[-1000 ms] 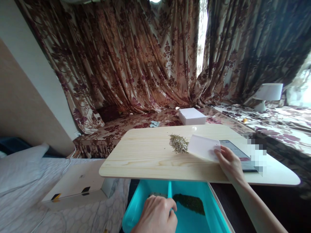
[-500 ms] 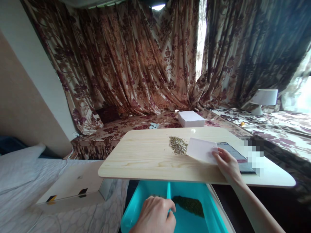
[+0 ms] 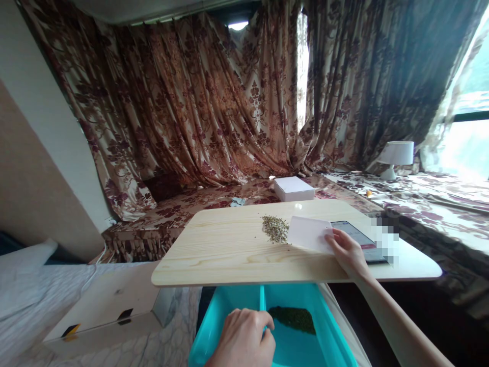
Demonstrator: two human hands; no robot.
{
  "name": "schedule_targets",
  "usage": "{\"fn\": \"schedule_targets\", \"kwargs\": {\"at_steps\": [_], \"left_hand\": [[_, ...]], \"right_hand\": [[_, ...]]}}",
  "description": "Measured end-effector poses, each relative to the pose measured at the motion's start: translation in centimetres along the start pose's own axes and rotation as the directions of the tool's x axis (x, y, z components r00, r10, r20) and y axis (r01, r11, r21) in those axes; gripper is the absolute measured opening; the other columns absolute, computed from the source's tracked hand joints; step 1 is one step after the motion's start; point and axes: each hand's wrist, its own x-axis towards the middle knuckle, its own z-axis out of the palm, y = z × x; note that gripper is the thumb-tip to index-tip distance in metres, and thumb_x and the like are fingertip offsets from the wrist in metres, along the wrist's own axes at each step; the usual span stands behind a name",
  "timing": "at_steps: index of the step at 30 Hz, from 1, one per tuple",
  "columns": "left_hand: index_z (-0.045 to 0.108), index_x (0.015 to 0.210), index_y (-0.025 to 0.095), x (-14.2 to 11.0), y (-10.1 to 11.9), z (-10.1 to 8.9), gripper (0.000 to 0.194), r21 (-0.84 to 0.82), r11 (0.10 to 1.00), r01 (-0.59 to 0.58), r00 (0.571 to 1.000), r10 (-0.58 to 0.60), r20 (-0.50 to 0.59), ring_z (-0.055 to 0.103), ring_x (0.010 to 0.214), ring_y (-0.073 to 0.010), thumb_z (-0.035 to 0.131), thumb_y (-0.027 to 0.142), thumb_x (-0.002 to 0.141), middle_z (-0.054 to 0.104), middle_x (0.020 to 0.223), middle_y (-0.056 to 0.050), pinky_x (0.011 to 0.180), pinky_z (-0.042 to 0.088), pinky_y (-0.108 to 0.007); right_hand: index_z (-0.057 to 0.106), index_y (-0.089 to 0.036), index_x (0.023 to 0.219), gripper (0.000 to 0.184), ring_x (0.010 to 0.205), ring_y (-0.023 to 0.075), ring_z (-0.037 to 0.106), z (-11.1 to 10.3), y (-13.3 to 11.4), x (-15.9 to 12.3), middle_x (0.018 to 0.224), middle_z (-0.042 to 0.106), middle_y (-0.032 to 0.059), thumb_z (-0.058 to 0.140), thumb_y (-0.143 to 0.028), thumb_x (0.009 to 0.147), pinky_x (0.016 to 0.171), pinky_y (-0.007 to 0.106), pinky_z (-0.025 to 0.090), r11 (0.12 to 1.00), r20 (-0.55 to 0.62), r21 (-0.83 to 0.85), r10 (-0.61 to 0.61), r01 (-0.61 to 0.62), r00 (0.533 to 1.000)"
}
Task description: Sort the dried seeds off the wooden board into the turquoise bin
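Note:
In the head view my right hand (image 3: 346, 250) pinches the near right corner of a thin whitish plastic card (image 3: 310, 234), held low over the wooden tabletop. The card's left edge borders a spread of small greenish-brown dried bits (image 3: 275, 229). Below the table edge, my left hand (image 3: 246, 336) has its fingers closed at the divider of a teal bin (image 3: 206, 331), seeming to grip it. The bin's right compartment contains a dark green heap of fine dried bits (image 3: 294, 318). My left hand hides much of the left compartment.
A tablet-like device (image 3: 353, 234) lies on the wooden table (image 3: 214, 244), right of the card. Behind stand a white box (image 3: 294, 188) and a lamp (image 3: 397, 155). A pale box (image 3: 103, 300) rests on the bed at left.
The camera view has shifted slightly to the right, so the scene sits further left. Both hands keep their hold, and the card stays beside the bits.

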Motion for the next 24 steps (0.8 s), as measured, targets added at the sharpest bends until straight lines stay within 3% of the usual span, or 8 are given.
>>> {"fn": "schedule_targets", "kwargs": {"at_steps": [5,12,24], "left_hand": [[0.071,0.109,0.026,0.17,0.3,-0.09,0.039,-0.004,1.0,0.002,1.0,-0.002,-0.008,0.057,0.108,-0.0251,0.041,0.021,0.085,0.068,0.11,-0.005,0.098,0.039,-0.036],[0.071,0.108,0.027,0.02,0.33,-0.23,0.038,0.003,1.0,0.003,1.0,-0.003,-0.008,0.057,0.108,-0.0251,0.041,0.022,0.085,0.069,0.11,-0.005,0.098,0.039,-0.036],[0.071,0.108,0.026,0.37,0.26,-0.27,0.039,0.015,1.0,0.006,1.0,-0.006,-0.002,0.058,0.107,-0.0251,0.04,0.022,0.085,0.069,0.11,-0.004,0.098,0.039,-0.036]], "right_hand": [[0.068,-0.02,0.09,0.032,0.084,0.0281,0.073,0.07,-0.18,-0.16,0.081,0.078,0.0082,0.068,-0.042,0.066,0.077,0.039,0.057,1.0,0.025,0.014,-0.014,0.014,1.0],[0.067,-0.019,0.089,0.031,0.086,0.0283,0.073,-0.16,0.36,0.11,0.087,0.078,0.0101,0.064,-0.038,0.066,0.08,0.04,0.056,1.0,-0.081,-0.011,0.007,-0.008,0.997],[0.07,-0.018,0.089,0.029,0.086,0.0273,0.073,-0.33,0.33,0.02,0.089,0.078,0.009,0.064,-0.036,0.067,0.076,0.037,0.056,1.0,-0.111,-0.013,0.005,-0.006,0.994]]}}
